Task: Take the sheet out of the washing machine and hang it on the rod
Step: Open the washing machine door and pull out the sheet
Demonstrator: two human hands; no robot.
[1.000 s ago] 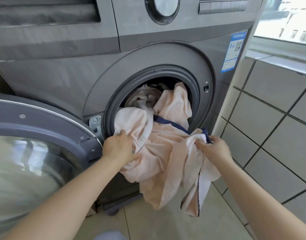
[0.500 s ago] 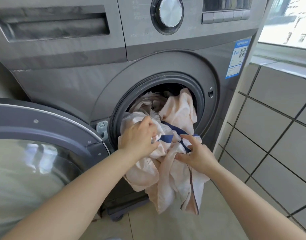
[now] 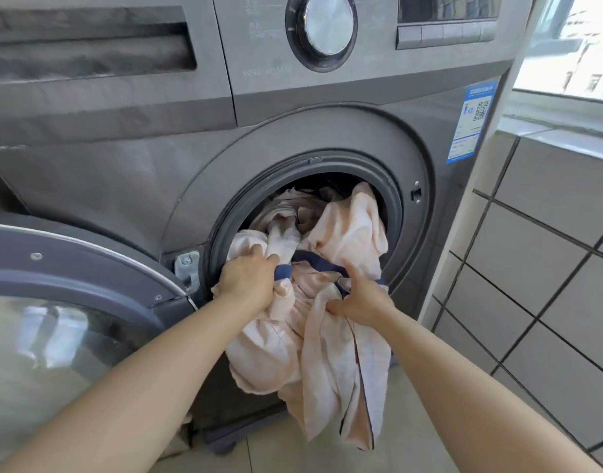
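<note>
Left hand: we are seeing the left hand [image 3: 248, 279] gripping the sheet [image 3: 313, 339], fingers curled into a bunch of cloth at the drum mouth.
Right hand: the right hand [image 3: 359, 300] is pinching a fold just beside the left fingers, thumb and fingers closing on it.
Sheet: pale peach with a navy edge, it is spilling out of the washing machine [image 3: 293, 138], hanging below both sets of fingers.
Door: the door [image 3: 75, 268] is standing open, left of the left fingers.
</note>
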